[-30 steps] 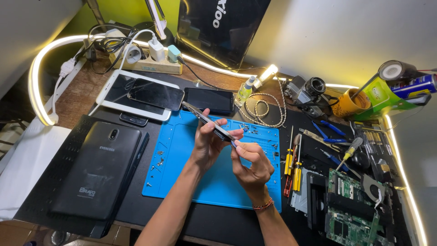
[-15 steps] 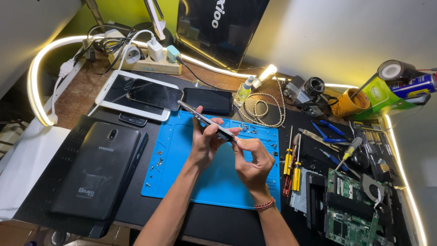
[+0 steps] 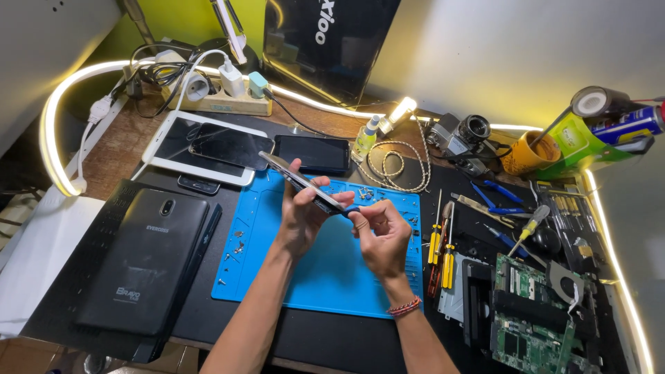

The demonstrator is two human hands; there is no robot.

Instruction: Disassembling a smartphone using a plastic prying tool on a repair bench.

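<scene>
Dark tablet screen [image 3: 208, 142], black phone screen [image 3: 313, 154]

A wooden workbench [image 3: 131, 149] carries it all, mostly covered by a black mat [image 3: 228, 325]. On the mat lies a blue silicone repair mat [image 3: 332, 277] dotted with tiny screws, with a big black tablet [image 3: 142, 260] face down to its left. Above that sits a white tablet [image 3: 173, 159], and a dark phone [image 3: 313, 154] just beside it. A power strip [image 3: 222, 104] lies on the bare wood at the back. To the right: yellow-handled screwdrivers [image 3: 443, 242], a coiled cord [image 3: 395, 166], a green circuit board [image 3: 533, 325]
</scene>
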